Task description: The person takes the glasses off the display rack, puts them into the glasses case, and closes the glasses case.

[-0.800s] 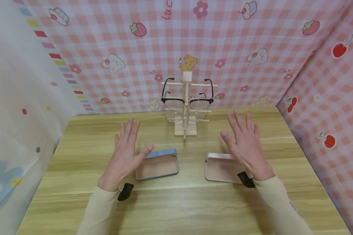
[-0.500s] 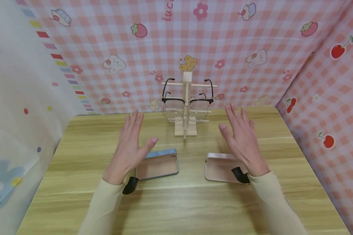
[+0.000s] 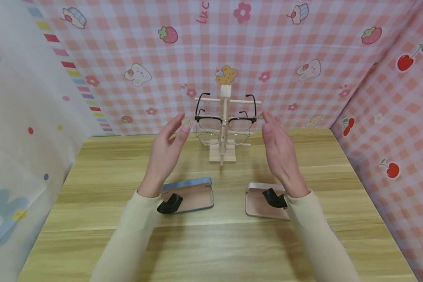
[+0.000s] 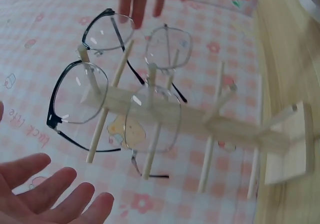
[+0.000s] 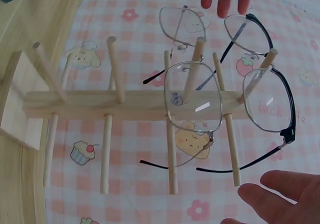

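Observation:
A wooden eyeglass stand (image 3: 225, 92) holds two pairs of glasses. The upper pair, black-browed glasses (image 3: 239, 119), rests above thin metal-rimmed glasses (image 5: 167, 95). My left hand (image 3: 165, 156) is raised just left of the stand, fingers loosely bent and thumb apart from them. On the other side, my right hand (image 3: 280, 152) is near the right end of the black-browed pair, fingers extended. In both wrist views the fingers are apart from the glasses, with nothing held. Below the left hand lies an open blue glasses case (image 3: 188, 183); an open pale glasses case (image 3: 262, 187) lies below the right.
The wooden table (image 3: 229, 250) carries the stand at its back edge. A pink checked cloth (image 3: 183, 74) hangs right behind it. Black wrist-worn pieces (image 3: 170, 203) overlap the cases in the head view. Bare pegs (image 5: 114, 69) stick out below the glasses on the stand.
Both hands have moved forward and inward, from above the cases to either side of the stand. Their fingers have gone from spread to closer together. Glasses and cases have stayed put.

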`<state>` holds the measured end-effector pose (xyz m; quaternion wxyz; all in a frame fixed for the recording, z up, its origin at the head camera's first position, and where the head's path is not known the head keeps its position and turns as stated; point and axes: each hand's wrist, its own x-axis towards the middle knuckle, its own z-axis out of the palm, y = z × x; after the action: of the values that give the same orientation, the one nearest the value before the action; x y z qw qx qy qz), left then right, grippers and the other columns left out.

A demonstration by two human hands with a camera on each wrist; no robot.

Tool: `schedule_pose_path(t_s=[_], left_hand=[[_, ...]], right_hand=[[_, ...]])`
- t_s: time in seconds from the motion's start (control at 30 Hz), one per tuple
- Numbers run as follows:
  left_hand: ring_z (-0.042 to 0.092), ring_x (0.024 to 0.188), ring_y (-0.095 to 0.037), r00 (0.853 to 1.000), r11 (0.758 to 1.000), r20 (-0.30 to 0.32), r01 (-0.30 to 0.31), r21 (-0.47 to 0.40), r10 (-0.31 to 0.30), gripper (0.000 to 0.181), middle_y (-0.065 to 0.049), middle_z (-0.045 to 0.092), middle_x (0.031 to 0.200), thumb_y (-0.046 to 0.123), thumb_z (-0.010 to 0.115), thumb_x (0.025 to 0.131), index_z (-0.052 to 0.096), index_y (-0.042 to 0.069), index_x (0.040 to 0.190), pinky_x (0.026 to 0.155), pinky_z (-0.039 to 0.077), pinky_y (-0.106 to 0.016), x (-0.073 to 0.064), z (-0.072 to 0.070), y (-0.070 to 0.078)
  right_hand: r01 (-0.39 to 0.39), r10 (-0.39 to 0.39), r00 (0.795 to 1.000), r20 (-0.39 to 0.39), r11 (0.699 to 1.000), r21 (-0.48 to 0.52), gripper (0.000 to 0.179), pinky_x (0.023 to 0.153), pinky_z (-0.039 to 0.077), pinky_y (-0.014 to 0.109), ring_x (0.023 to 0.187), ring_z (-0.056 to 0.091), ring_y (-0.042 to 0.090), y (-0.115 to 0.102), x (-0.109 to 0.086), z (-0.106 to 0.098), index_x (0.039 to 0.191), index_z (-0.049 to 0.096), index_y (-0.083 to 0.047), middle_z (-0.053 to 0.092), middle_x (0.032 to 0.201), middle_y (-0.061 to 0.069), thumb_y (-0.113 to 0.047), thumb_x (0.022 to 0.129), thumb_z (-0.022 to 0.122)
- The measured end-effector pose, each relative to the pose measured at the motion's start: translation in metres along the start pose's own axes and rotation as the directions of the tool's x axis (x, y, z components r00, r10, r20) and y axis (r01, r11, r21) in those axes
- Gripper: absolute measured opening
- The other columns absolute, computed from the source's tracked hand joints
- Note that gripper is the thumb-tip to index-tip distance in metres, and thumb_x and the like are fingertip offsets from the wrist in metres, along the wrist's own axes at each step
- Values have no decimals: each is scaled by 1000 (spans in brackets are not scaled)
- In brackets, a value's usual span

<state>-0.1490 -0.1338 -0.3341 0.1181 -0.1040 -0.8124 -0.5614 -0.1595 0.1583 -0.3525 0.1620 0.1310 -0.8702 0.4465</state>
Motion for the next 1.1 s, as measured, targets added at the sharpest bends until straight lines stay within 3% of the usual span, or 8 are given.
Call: schedule_pose_path(t_s=[0.17,0.3,0.43,0.57,0.73,0.87,0.97,1.1], left_hand=[[55,134,-22,995,973,-37,82,-215,-92,52,-6,59,148,39,56,107,56,6,148,107,52,-39,17,6,5],[62,120,-29,986,899,-42,132,-417,-164,44,-16,65,131,24,61,106,60,-4,140,100,56,-36,30,12,8],[65,101,-23,971,820,-20,190,-540,-238,38,-15,67,119,13,64,103,62,-9,135,99,56,-34,38,16,8],[66,92,-17,954,769,-4,239,-592,-299,35,-11,67,115,10,66,102,64,-9,132,96,57,-31,43,19,8],[67,90,-15,939,736,-8,265,-624,-344,31,-10,68,113,6,68,100,66,-8,128,92,58,-27,47,22,6],[68,89,-14,930,710,-7,275,-648,-366,30,-14,68,116,3,69,98,68,-9,126,89,59,-25,49,22,7],[68,89,-14,926,678,-1,276,-681,-378,30,-16,68,117,-1,69,97,68,-10,126,87,59,-24,51,22,8],[69,89,-14,924,652,-2,268,-709,-382,29,-13,70,112,-5,69,95,69,-9,124,85,59,-23,52,20,11]], right_hand=[[-72,73,997,2,990,125,70,126,23,40,151,32,19,-8,10,0,159,41,-12,40,163,2,-59,109,26],[-112,117,993,-12,976,186,63,124,29,38,147,39,18,-13,17,1,155,47,-12,47,158,1,-54,110,32],[-162,180,983,-44,952,258,59,118,38,41,138,52,20,-18,23,1,151,53,-11,59,148,8,-51,109,45],[-187,228,971,-75,915,359,52,104,52,36,114,65,24,-22,29,4,146,58,-7,69,129,18,-42,107,55],[-179,247,964,-100,877,446,43,82,56,25,86,65,21,-26,36,6,138,63,0,68,111,22,-29,107,59],[-204,278,956,-95,861,466,37,73,55,21,77,61,12,-29,40,7,135,64,1,68,99,12,-21,105,61],[-207,283,955,-93,856,473,35,72,57,21,74,62,12,-30,43,7,134,64,1,67,91,3,-15,104,60],[-166,247,963,-111,863,478,32,71,57,22,72,63,13,-33,44,6,132,65,0,67,87,1,-10,103,60]])
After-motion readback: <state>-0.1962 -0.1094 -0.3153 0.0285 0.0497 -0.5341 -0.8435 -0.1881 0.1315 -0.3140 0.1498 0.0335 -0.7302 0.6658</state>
